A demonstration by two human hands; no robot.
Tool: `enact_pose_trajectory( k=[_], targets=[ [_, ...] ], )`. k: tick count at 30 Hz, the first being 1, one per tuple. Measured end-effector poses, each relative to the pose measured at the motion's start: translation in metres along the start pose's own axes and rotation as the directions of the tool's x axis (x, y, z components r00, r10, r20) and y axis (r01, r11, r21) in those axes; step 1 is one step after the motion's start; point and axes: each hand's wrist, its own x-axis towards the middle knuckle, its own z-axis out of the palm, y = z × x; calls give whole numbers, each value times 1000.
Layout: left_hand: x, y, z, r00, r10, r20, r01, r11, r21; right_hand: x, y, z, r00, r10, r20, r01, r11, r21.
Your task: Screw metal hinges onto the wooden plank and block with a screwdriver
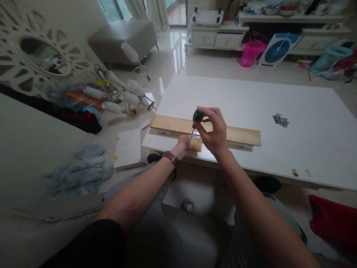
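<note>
My right hand [214,128] grips a screwdriver [198,116] by its green handle, the shaft slanting down to a metal hinge [196,134]. This hinge lies where a short wooden piece [195,146] meets a long wooden board [173,124] on the white table. Close to the screwdriver's tip, my left hand [184,142] is closed low beside the hinge; its fingertips are partly hidden, so what they pinch I cannot make out. A brown-strapped watch [171,158] is on the left wrist.
Loose metal hinges [280,120] lie to the right on the white table [245,100]. Left of the table, a lamp with several white shades [131,97] and a white panel [127,148] are on the floor. A red seat [333,223] stands at the lower right.
</note>
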Motion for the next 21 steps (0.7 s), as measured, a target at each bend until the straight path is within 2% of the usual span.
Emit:
enact_pose_trajectory(
  k=[8,14,21],
  targets=[
    [-7,2,-3,998,59,-5,-57,986,158,0,-2,5,998,17,57,-21,998,60],
    [-3,2,-1,997,74,-9,-71,982,174,1,-4,3,1000,17,8,-17,1000,7],
    [5,-3,-4,999,37,-36,-31,987,159,0,-4,-1,995,58,83,-61,998,23]
  ],
)
